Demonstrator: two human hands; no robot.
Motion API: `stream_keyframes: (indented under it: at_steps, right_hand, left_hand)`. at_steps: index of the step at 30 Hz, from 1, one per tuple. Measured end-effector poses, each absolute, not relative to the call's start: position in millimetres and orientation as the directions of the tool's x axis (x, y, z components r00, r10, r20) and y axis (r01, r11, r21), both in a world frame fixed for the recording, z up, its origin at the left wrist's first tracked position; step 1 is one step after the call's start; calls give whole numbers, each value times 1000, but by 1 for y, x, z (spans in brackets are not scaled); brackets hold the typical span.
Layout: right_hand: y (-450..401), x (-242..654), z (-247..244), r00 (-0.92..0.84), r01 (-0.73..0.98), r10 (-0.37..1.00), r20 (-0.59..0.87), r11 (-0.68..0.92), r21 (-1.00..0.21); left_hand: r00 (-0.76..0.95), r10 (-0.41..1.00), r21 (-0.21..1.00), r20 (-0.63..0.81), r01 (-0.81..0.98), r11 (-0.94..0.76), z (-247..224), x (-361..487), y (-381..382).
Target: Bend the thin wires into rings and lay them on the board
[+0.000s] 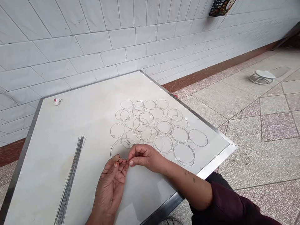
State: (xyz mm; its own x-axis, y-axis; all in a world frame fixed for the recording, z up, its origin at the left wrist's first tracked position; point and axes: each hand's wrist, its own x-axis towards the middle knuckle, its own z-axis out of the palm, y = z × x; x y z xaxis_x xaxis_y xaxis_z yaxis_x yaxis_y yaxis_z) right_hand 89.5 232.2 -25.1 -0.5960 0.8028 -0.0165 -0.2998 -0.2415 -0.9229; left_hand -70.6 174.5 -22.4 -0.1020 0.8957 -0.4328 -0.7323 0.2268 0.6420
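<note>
Near the table's front, my left hand [111, 182] is palm up, its thumb and fingers pinching a thin wire [123, 162]. Just to its right, my right hand [146, 158] pinches the same wire between thumb and forefinger. The wire's short visible span bridges the fingertips; its ends are hidden by the fingers. Beyond my hands lie many thin wire rings [184, 143], spread loosely and overlapping on the white table [93, 106]. One larger curve of wire rises behind my fingertips, and I cannot tell whether it is the held piece. A bundle of straight wires [71, 181] lies left of my left hand.
A small red and white object [57, 101] sits near the table's far left corner. The metal table edge [199, 120] runs along the right. A white tiled wall [89, 43] stands behind. A low stool or chair [263, 76] is on the floor at right.
</note>
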Motion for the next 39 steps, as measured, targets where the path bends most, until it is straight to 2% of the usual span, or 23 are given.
stream_keyframes:
  at_steps: [6,11,15,20,30,39]
  right_hand:
    - [233,88,-28,-617,-339,770,-160,-445,-829]
    - [228,84,-31,-659,-402,735,-156,-521,-753]
    - [223,80,-34,-659,-431,739,-136,-521,-737]
    - [223,79,-37,-611,-420,779,-138,-467,-778]
    - [224,79,-27,-603,-304,761,-239,-496,-813]
    - [226,77,-33,-548,-346,792,-270,-508,-788]
  left_hand:
    - [-98,907,660,-409,-718,220,-25,-72,173]
    - [-103,914,673,-392,-710,209,-21,-69,174]
    - [-129,899,670,-419,-712,211,-19,-69,175]
    - [-135,890,654,-436,-727,210,-23,-70,174]
    - [-181,850,643,-494,-735,217,-24,-68,173]
    - [-192,838,592,-511,-785,181,-30,-71,176]
